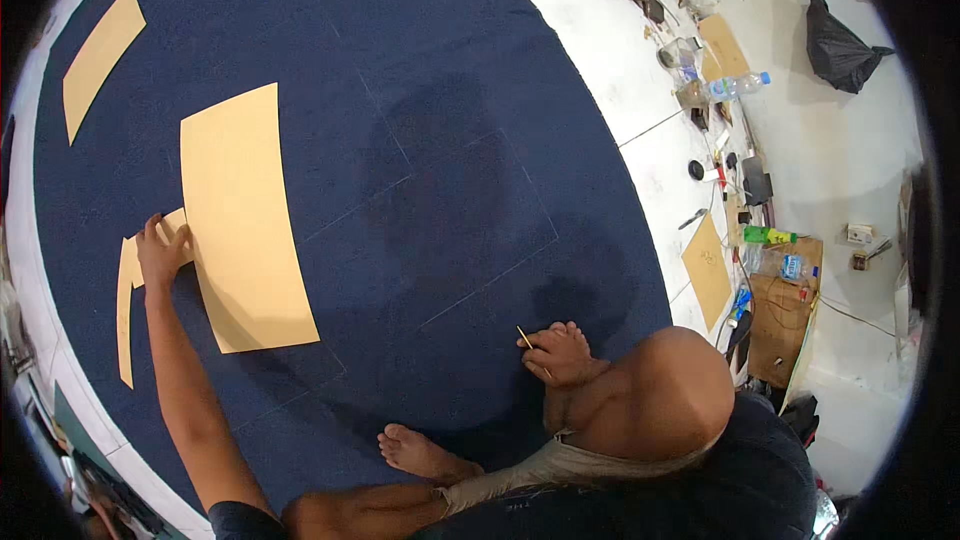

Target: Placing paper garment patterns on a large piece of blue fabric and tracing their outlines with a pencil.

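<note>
A person sits on a dark blue carpet, left hand spread flat on a narrow cardboard strip beside a large cardboard sheet. The right hand rests closed around a thin stick near the knee.

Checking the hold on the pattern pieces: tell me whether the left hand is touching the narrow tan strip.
Touching. The head view shows the left hand lying flat on the upper end of the narrow tan strip, beside the large tan sheet.
</note>
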